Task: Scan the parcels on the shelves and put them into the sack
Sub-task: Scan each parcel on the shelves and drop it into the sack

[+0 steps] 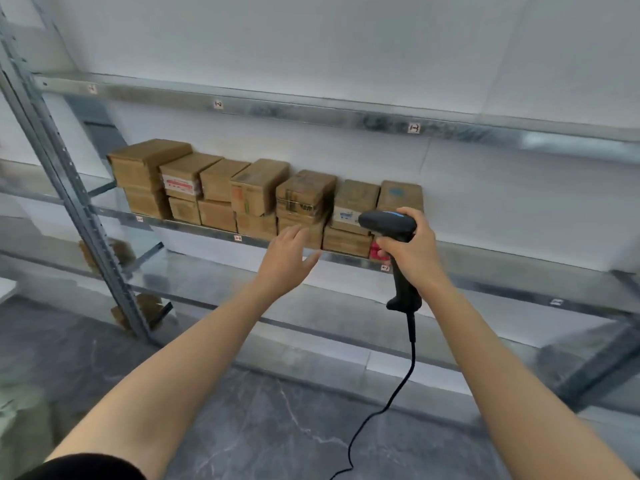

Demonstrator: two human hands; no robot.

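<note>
Head view — parcels [259,192], shelf tags [414,128] — print blurred

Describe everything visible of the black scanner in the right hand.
The scanner is a black, plastic-looking, pistol-shaped handheld with a blue strip on top of its head. It is held upright, head pointing left, in front of the row of cardboard parcels on the shelf. The right hand grips its handle, whose butt sticks out below the hand. A black cable hangs from the butt, curves down and leaves the bottom of the picture.
</note>
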